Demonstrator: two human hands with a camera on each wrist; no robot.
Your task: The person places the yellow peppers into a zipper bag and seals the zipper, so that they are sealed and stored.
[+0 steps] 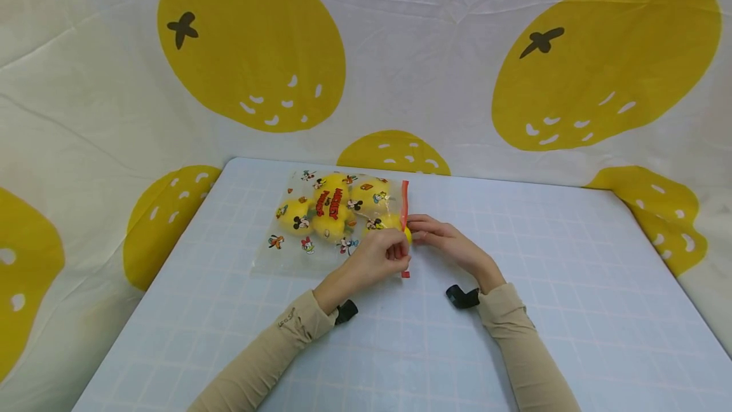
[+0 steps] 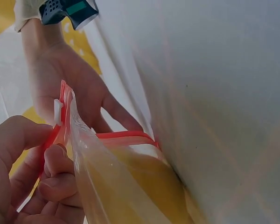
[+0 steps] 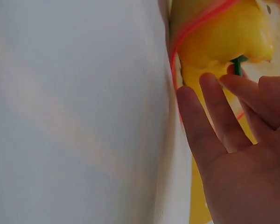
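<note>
A clear zip bag (image 1: 286, 262) with cartoon prints and a red zip edge lies on the table, its mouth towards the right. Inside are several yellow bell peppers (image 1: 294, 218). My left hand (image 1: 374, 256) pinches the red zip edge (image 2: 64, 100) near a white slider (image 2: 58, 112) and holds that side up. At the open mouth, my right hand (image 1: 448, 243) reaches in with its fingers mostly extended. In the right wrist view its fingertips are beside a yellow pepper (image 3: 224, 39) with a green stem (image 3: 238, 67); whether they touch it, I cannot tell.
The pale blue gridded table (image 1: 543, 285) spreads out in front and to the right. A white cloth with large yellow fruit prints (image 1: 412, 68) hangs behind it. Black wrist cameras (image 1: 462, 297) jut from both sleeves.
</note>
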